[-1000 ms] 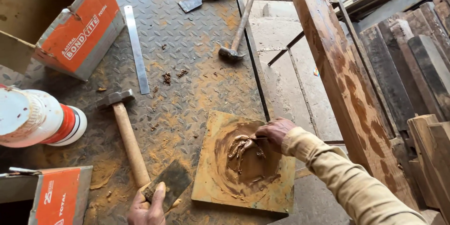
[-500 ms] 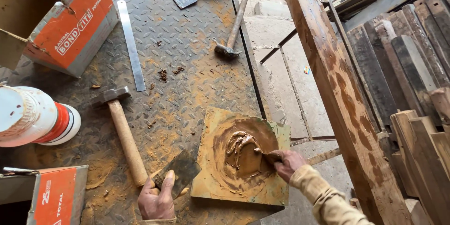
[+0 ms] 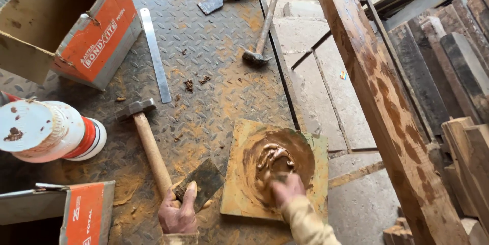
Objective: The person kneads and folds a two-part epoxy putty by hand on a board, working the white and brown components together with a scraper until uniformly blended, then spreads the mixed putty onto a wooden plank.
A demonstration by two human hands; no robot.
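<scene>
Nearest, the left hand (image 3: 177,214) pinches a flat scraper blade (image 3: 202,183) beside the hammer (image 3: 147,143). The right hand (image 3: 286,189), blurred, seems pressed into brown paste (image 3: 275,161) on the square board (image 3: 244,184). That board overhangs the worktop (image 3: 214,87) edge; hard pushing could tip it. Open room lies beyond.

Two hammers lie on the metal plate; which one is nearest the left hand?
The wooden-handled hammer: its handle end reaches the left hand. The other hammer lies far off by the plate's edge.
</scene>
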